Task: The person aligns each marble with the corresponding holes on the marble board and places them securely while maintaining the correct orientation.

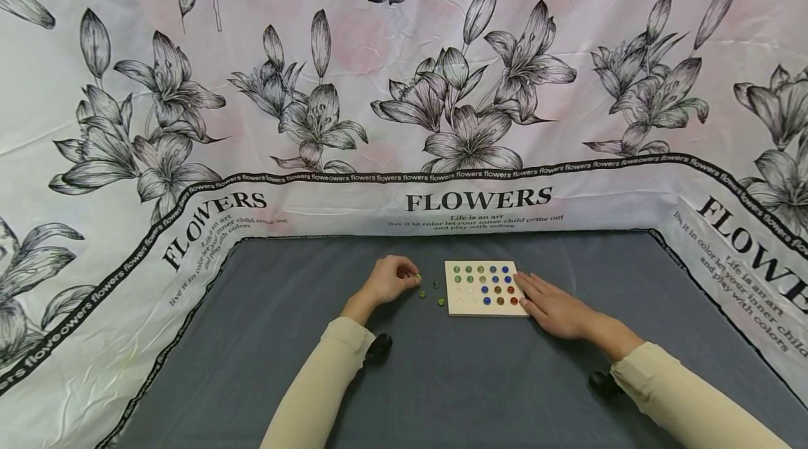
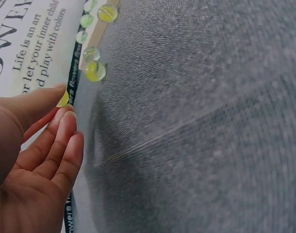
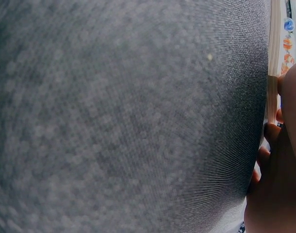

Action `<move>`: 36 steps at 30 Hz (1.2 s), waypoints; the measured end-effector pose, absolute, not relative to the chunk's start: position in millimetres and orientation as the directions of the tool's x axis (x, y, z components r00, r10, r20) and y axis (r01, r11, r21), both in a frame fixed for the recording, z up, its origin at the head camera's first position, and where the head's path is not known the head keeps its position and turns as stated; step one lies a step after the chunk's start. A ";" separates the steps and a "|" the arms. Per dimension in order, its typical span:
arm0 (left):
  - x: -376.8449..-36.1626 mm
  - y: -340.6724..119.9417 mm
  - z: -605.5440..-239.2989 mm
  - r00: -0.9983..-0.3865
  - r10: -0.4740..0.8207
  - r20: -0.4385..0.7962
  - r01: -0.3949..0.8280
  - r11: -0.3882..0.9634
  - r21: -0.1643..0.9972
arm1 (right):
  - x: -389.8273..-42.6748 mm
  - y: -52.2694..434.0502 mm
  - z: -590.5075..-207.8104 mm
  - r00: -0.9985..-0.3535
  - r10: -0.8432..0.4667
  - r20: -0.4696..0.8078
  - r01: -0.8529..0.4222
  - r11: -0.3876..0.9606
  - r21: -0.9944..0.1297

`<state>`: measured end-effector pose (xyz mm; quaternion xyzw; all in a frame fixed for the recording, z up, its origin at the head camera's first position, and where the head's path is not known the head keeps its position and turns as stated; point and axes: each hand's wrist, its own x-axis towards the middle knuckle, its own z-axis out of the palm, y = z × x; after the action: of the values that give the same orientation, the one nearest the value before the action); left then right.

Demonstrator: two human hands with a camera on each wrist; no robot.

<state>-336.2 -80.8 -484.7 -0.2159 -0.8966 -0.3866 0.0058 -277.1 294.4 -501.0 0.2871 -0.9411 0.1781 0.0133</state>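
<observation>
While the left hand (image 1: 390, 278) pinches a yellow marble (image 2: 63, 99) and the right hand (image 1: 557, 309) lies outstretched against the board (image 1: 466, 307), a slack pinch could set the marble rolling.

Loose marbles (image 1: 441, 302) left of the board (image 1: 466, 308) (other marbles (image 1: 485, 290) on it)

Board (image 1: 466, 308) pale beige; seated marbles (image 1: 487, 301) green, blue, amber, red; loose marbles (image 1: 440, 302) yellow-green. Bench (image 1: 473, 386) is dark grey; backdrop (image 1: 362, 102) pinkish white, black flower print.
</observation>
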 end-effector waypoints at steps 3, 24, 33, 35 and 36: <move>-334.1 -82.0 -482.7 -0.902 0.391 0.182 0.397 0.593 0.701 | -277.8 295.4 -503.3 -0.838 -0.532 0.117 -0.539 0.775 -0.330; -321.9 -81.3 -476.9 -0.888 0.415 0.198 0.421 0.560 0.714 | -274.1 290.4 -493.4 -0.860 -0.507 0.056 -0.495 0.802 -0.334; -314.5 -75.2 -476.6 -0.872 0.433 0.228 0.450 0.527 0.721 | -275.8 291.4 -496.5 -0.857 -0.512 0.055 -0.500 0.802 -0.327; -313.9 -73.4 -476.3 -0.874 0.432 0.225 0.446 0.525 0.725 | -276.0 292.2 -497.4 -0.853 -0.517 0.071 -0.509 0.794 -0.331; -313.7 -72.3 -476.1 -0.874 0.431 0.223 0.444 0.525 0.726 | -276.6 293.0 -498.4 -0.850 -0.521 0.080 -0.516 0.792 -0.326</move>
<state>-313.7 -72.3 -476.1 -0.2504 -0.8732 -0.4179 0.0081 -276.6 293.0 -498.4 0.2740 -0.9465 0.1702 -0.0069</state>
